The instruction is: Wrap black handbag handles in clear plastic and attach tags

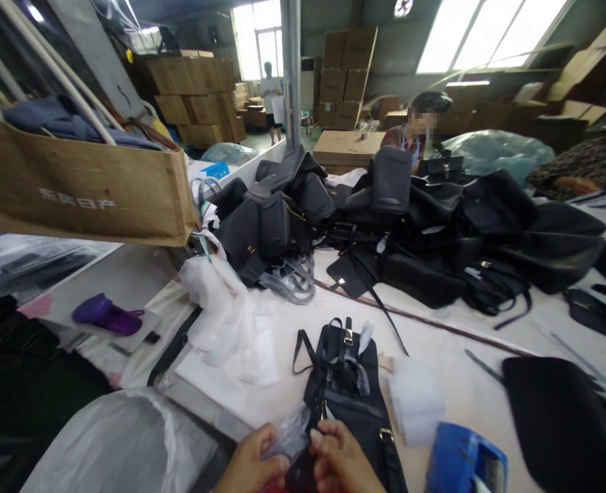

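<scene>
A black backpack [351,404] with gold-coloured buckles and thin straps lies on the white table at the bottom middle. My left hand [254,462] is closed on a crumpled piece of clear plastic film [293,433] at the bag's left edge. Over the lower part of the bag, my right hand [341,457] has its fingers pinched together close to a gold-coloured strip; what they hold is too small to make out. More clear film sits among the straps near the bag's top. A stack of white translucent sheets [416,397] lies just right of the bag.
A blue tape dispenser [465,457] stands at the lower right, beside a black bag piece [554,418]. Black bags [420,263] pile up across the table. White wrapping [220,308] lies left, below a hanging burlap bag [81,178]. One person [418,127] is across the table.
</scene>
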A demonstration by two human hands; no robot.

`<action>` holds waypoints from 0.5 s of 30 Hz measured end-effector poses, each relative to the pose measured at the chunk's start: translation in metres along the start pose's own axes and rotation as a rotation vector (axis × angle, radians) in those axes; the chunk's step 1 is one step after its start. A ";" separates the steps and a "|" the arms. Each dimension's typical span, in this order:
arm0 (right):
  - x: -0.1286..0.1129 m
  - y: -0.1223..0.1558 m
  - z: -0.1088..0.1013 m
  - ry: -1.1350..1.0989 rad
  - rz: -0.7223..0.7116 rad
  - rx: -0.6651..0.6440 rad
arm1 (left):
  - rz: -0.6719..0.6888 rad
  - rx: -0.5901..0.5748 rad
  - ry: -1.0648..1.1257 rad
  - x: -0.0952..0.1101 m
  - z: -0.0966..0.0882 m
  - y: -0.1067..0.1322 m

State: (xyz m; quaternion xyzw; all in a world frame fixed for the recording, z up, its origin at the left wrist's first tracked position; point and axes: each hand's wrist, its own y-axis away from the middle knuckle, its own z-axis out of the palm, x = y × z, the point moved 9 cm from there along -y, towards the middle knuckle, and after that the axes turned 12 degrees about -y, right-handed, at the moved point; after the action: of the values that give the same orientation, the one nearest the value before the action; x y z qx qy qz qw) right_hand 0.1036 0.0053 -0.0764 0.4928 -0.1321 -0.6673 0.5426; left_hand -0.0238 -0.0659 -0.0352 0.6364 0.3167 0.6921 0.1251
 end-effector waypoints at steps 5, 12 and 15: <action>0.015 -0.013 0.002 -0.383 0.056 0.059 | -0.032 0.014 -0.109 -0.003 -0.003 0.000; -0.016 -0.010 0.014 -0.160 -0.246 0.035 | 0.059 -0.008 -0.354 0.004 -0.003 0.004; -0.029 -0.005 0.016 -0.026 -0.356 0.079 | 0.091 -0.002 -0.435 0.012 -0.003 0.008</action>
State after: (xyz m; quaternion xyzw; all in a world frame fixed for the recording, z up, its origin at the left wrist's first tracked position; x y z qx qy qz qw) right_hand 0.0859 0.0265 -0.0572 0.5206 -0.0761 -0.7534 0.3944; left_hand -0.0272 -0.0658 -0.0205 0.7844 0.2525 0.5436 0.1595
